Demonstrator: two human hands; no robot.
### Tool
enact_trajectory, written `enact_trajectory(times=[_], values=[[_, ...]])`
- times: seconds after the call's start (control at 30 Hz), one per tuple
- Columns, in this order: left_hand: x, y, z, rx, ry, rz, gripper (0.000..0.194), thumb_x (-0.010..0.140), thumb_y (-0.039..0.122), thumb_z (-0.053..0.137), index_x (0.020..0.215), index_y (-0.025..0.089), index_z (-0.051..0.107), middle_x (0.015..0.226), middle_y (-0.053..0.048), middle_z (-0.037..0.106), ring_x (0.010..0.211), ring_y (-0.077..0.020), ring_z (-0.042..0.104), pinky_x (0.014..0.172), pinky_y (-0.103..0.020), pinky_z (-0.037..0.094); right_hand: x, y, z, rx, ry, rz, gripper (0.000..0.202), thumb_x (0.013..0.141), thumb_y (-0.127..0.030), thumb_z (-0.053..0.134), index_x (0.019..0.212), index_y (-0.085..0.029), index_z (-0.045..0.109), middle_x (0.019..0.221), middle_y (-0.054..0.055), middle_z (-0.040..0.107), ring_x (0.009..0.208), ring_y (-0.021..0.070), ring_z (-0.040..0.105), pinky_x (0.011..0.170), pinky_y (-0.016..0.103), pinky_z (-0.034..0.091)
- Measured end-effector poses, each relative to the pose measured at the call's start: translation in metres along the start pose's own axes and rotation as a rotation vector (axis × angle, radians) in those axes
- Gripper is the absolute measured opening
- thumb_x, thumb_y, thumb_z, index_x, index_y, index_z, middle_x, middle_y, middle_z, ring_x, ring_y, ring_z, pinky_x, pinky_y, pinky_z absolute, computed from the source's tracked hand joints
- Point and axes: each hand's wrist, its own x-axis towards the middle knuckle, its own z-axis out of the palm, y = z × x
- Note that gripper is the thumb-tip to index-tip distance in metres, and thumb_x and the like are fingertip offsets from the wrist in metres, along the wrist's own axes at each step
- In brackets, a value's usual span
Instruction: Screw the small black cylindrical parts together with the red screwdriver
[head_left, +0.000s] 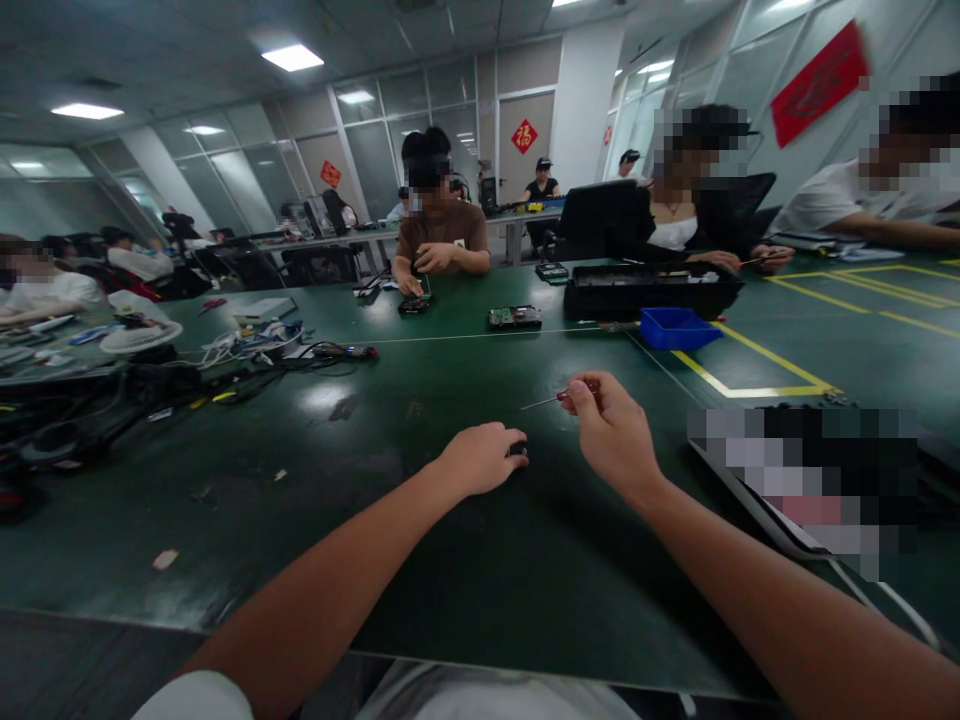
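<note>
Over the middle of the green table (450,560), my left hand (480,460) is closed with thumb and fingers around a small dark object (517,450). Most of that object is hidden by the fingers, so its kind is unclear. To the right, my right hand (616,432) grips a thin screwdriver (541,402) by its reddish handle. The metal shaft points left, above and apart from the left hand. Farther off on the table lies a hard drive (514,317) with a green circuit board facing up.
Behind my right hand stand a long black bin (652,292) and a blue tray (679,329). Cables (255,345) and a white fan-like part (141,337) clutter the left. A blurred-out device (795,490) lies at right. Across the table a co-worker (442,230) handles another drive (415,303).
</note>
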Motion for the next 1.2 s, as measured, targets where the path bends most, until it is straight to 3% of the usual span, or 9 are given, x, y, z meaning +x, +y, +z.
enact_trajectory(times=[0.13, 0.27, 0.4, 0.57, 0.7, 0.83, 1.03, 1.2], values=[[0.004, -0.004, 0.005, 0.057, -0.004, 0.016, 0.028, 0.092, 0.040, 0.061, 0.110, 0.020, 0.067, 0.106, -0.010, 0.067, 0.091, -0.0270, 0.065, 0.071, -0.035, 0.049, -0.001, -0.004, -0.002, -0.024, -0.020, 0.009, 0.028, 0.098, -0.046, 0.046, 0.099, -0.022, 0.061, 0.086, 0.007, 0.072, 0.081, 0.0246, 0.069, 0.075, 0.039, 0.051], [0.000, -0.014, -0.002, -0.121, 0.093, 0.005, 0.025, 0.091, 0.040, 0.061, 0.107, 0.021, 0.065, 0.101, -0.007, 0.069, 0.090, -0.0251, 0.065, 0.070, -0.034, 0.048, 0.000, -0.007, -0.003, -0.031, -0.032, 0.028, 0.027, 0.098, -0.044, 0.046, 0.100, -0.022, 0.061, 0.085, 0.007, 0.072, 0.081, 0.0248, 0.069, 0.075, 0.039, 0.050], [-0.007, -0.036, -0.021, -0.381, 0.304, -0.066, 0.023, 0.090, 0.036, 0.058, 0.105, 0.021, 0.067, 0.093, -0.005, 0.069, 0.082, -0.0195, 0.063, 0.071, -0.031, 0.046, 0.000, -0.006, -0.003, -0.021, -0.049, 0.024, 0.026, 0.098, -0.043, 0.046, 0.100, -0.021, 0.060, 0.086, 0.007, 0.072, 0.082, 0.0246, 0.069, 0.075, 0.039, 0.050], [-0.025, -0.076, -0.051, -0.776, 0.488, -0.270, 0.018, 0.084, 0.032, 0.056, 0.084, 0.017, 0.065, 0.070, -0.001, 0.058, 0.055, -0.0112, 0.048, 0.051, -0.023, 0.033, -0.001, -0.006, 0.000, -0.001, -0.059, 0.026, 0.026, 0.098, -0.044, 0.047, 0.100, -0.021, 0.061, 0.088, 0.008, 0.073, 0.084, 0.0251, 0.070, 0.077, 0.040, 0.050], [-0.055, -0.112, -0.074, -1.075, 0.662, -0.368, 0.020, 0.079, 0.034, 0.060, 0.077, 0.015, 0.055, 0.068, 0.000, 0.052, 0.053, -0.0104, 0.047, 0.047, -0.021, 0.032, -0.002, -0.007, -0.001, -0.002, -0.077, 0.029, 0.027, 0.099, -0.043, 0.047, 0.102, -0.021, 0.061, 0.089, 0.008, 0.073, 0.085, 0.0251, 0.070, 0.076, 0.040, 0.050], [-0.094, -0.144, -0.097, -1.219, 0.899, -0.550, 0.015, 0.078, 0.021, 0.053, 0.089, 0.011, 0.060, 0.072, -0.001, 0.055, 0.053, -0.0109, 0.049, 0.047, -0.022, 0.038, -0.002, -0.007, 0.000, -0.008, -0.086, 0.023, 0.028, 0.099, -0.044, 0.047, 0.102, -0.021, 0.062, 0.089, 0.008, 0.073, 0.084, 0.0248, 0.070, 0.075, 0.039, 0.051], [-0.158, -0.181, -0.122, -1.127, 1.204, -0.794, 0.008, 0.078, 0.007, 0.046, 0.079, 0.012, 0.052, 0.073, -0.001, 0.055, 0.058, -0.0109, 0.051, 0.052, -0.021, 0.042, -0.004, -0.009, 0.002, 0.002, -0.112, 0.016, 0.026, 0.099, -0.044, 0.047, 0.100, -0.022, 0.062, 0.088, 0.007, 0.074, 0.084, 0.0249, 0.070, 0.075, 0.039, 0.051], [-0.208, -0.202, -0.132, -0.919, 1.282, -0.936, 0.014, 0.069, 0.002, 0.044, 0.073, 0.014, 0.051, 0.064, 0.000, 0.053, 0.054, -0.0115, 0.049, 0.050, -0.021, 0.041, -0.005, -0.011, 0.002, -0.007, -0.142, 0.014, 0.027, 0.099, -0.045, 0.047, 0.100, -0.023, 0.062, 0.087, 0.006, 0.074, 0.082, 0.0248, 0.070, 0.072, 0.038, 0.051]])
